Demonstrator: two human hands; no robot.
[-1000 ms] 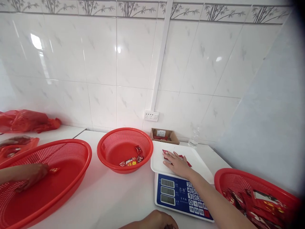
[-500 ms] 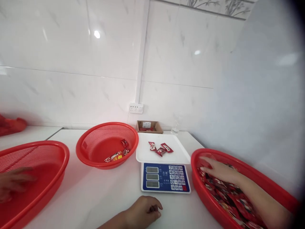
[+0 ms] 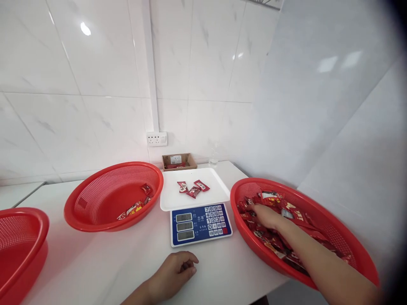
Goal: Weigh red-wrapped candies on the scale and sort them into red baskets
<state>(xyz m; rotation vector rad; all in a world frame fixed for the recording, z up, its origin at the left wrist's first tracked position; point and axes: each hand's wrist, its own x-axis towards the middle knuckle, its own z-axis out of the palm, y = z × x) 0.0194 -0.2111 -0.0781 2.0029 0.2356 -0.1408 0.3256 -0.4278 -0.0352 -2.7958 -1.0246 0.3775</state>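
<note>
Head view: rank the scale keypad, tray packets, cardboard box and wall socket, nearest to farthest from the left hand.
1. scale keypad, just ahead of the left hand, slightly right.
2. packets, on the tray behind it.
3. cardboard box, against the wall.
4. wall socket, higher up the wall.

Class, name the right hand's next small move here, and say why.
The right hand lies flat among the packets in the red basket, and only three packets sit on the scale tray; so it should probably close on one and lift it toward the tray.
</note>
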